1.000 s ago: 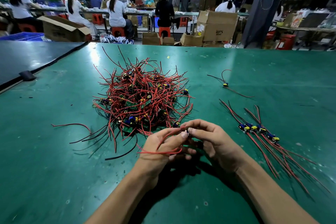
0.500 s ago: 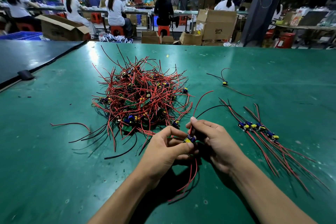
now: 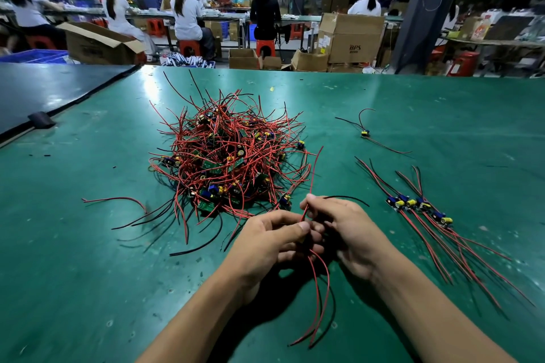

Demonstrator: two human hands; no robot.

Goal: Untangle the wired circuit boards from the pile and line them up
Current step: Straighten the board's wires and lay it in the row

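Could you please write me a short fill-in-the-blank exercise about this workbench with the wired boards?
The tangled pile lies on a ____ table. The row of sorted boards lies to the pile's ____. The left hand and right hand pinch wires coloured red and ____. Behind the row lies ____ stray board.
Missing words: green, right, black, one.
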